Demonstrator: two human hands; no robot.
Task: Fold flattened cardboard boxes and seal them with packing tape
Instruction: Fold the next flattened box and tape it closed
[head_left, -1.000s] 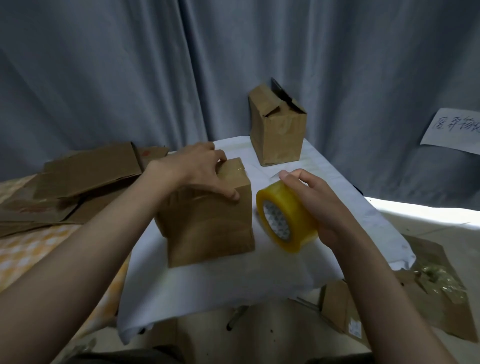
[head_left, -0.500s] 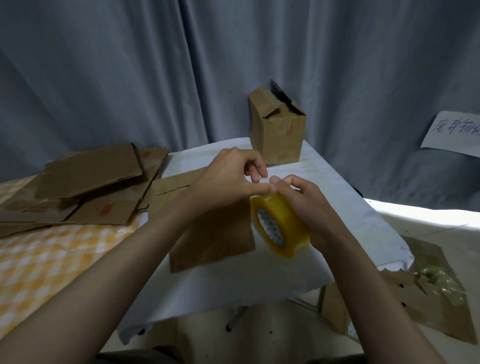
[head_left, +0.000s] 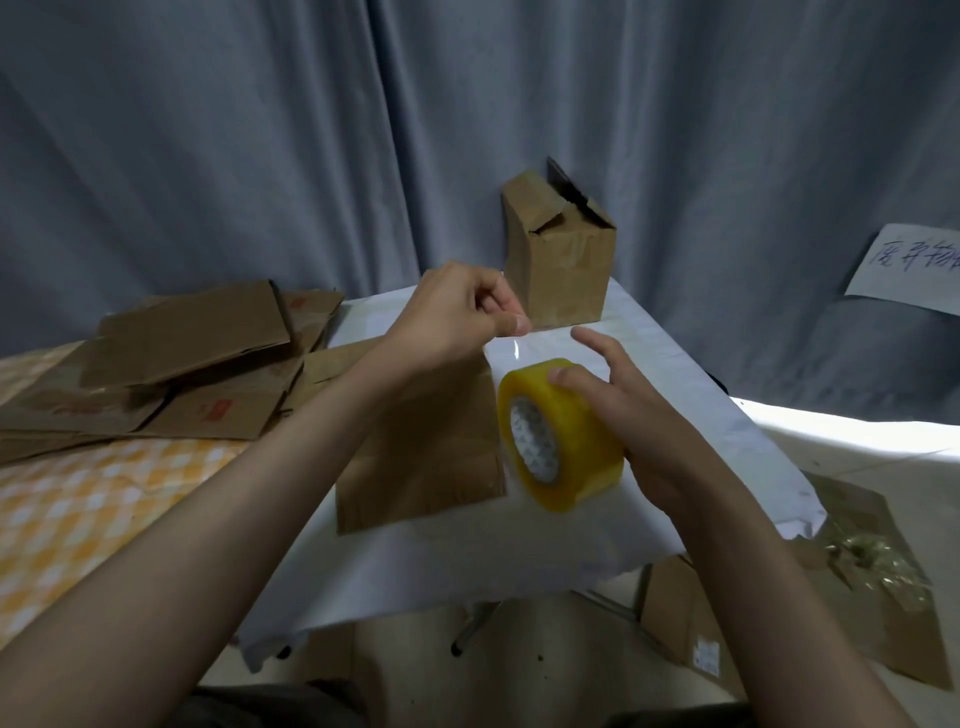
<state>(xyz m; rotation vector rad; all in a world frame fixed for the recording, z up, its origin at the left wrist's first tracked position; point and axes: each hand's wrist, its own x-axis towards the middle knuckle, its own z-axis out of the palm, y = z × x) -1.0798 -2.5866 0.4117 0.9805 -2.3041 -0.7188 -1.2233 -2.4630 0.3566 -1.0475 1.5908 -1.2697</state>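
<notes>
right hand (head_left: 639, 415) grips tape roll (head_left: 561, 434) | left hand (head_left: 462, 312) pinches tape end (head_left: 511, 345) | box (head_left: 421, 452) beneath

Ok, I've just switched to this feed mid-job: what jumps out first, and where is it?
The yellow tape roll at centre, held in the right hand, with the left hand pinching a clear strip of tape drawn off it. Under the hands a brown box sits on the white table, with a second box, top flaps partly open, at the far edge. Flattened cardboard is piled at left.
</notes>
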